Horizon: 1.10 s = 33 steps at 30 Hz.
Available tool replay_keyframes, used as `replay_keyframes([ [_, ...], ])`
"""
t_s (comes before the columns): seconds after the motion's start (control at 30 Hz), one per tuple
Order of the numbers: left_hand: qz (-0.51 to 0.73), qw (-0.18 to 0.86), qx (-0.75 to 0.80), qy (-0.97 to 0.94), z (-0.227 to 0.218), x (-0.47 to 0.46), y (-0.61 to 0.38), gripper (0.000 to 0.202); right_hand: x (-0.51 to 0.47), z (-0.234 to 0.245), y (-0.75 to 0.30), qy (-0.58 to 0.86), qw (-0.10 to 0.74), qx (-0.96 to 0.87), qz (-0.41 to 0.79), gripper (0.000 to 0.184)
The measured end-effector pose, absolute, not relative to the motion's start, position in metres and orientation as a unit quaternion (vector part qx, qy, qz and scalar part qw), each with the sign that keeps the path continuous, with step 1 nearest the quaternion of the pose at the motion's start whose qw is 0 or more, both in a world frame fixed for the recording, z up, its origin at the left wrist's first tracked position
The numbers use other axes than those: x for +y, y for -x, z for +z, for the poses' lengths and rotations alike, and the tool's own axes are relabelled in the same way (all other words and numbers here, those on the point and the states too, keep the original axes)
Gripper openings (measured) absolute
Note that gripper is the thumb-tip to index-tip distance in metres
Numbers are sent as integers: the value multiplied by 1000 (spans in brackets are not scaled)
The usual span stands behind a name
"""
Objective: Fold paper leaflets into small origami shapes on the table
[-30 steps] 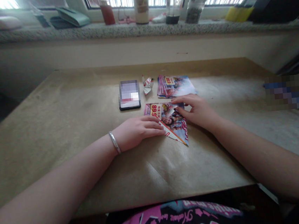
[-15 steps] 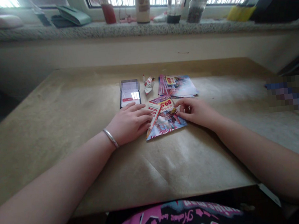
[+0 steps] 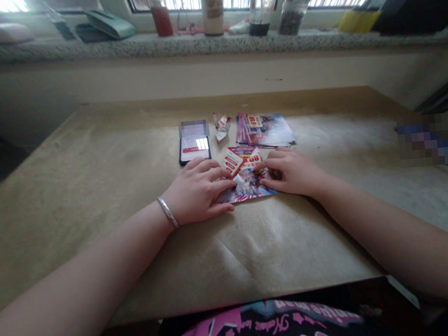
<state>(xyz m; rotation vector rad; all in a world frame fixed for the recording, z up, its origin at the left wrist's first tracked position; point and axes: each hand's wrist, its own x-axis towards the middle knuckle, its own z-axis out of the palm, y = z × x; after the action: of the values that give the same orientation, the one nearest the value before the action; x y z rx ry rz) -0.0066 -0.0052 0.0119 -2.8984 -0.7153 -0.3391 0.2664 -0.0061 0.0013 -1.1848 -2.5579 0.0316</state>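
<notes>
Window sill: a speckled granite window sill (image 3: 157, 47) runs beneath barred windows and carries a tall cream bottle (image 3: 212, 5), a red bottle (image 3: 162, 23) and a jar of dark grains (image 3: 291, 21).
Counter: a counter (image 3: 93, 212) covered in creased brown paper lies in front of the person, with a pink and black shirt (image 3: 263, 328) showing at its near edge.
Folded flyer: a glossy red-and-blue flyer (image 3: 245, 187) lies flat between both hands, folded over on itself, with a printed red-and-white corner (image 3: 231, 162) standing up from the top layer.
Left hand: the left hand (image 3: 196, 189) rests open, its fingers spread across the flyer's left side, a silver bangle (image 3: 167, 212) on the wrist.
Right hand: the right hand (image 3: 291, 172) sits on the flyer's right edge, fingers curled inward; whether they pinch the paper cannot be told.
Nearby: beyond the flyer lie a smartphone (image 3: 194, 148), a small paper crane (image 3: 222, 127) and a stack of similar flyers (image 3: 263, 130).
</notes>
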Motion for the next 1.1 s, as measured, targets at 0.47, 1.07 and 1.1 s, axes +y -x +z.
replay_keyframes([
  [0.47,-148,102,-241,954,7,-1,7,24,1,-4,-272,328,248,-911,16,23],
  [1.07,-147,97,-283,943,8,2,6,19,-5,3,-269,248,270,-927,76,32],
  [1.1,-146,93,-278,945,8,2,6,18,-5,2,-269,248,268,-928,74,30],
])
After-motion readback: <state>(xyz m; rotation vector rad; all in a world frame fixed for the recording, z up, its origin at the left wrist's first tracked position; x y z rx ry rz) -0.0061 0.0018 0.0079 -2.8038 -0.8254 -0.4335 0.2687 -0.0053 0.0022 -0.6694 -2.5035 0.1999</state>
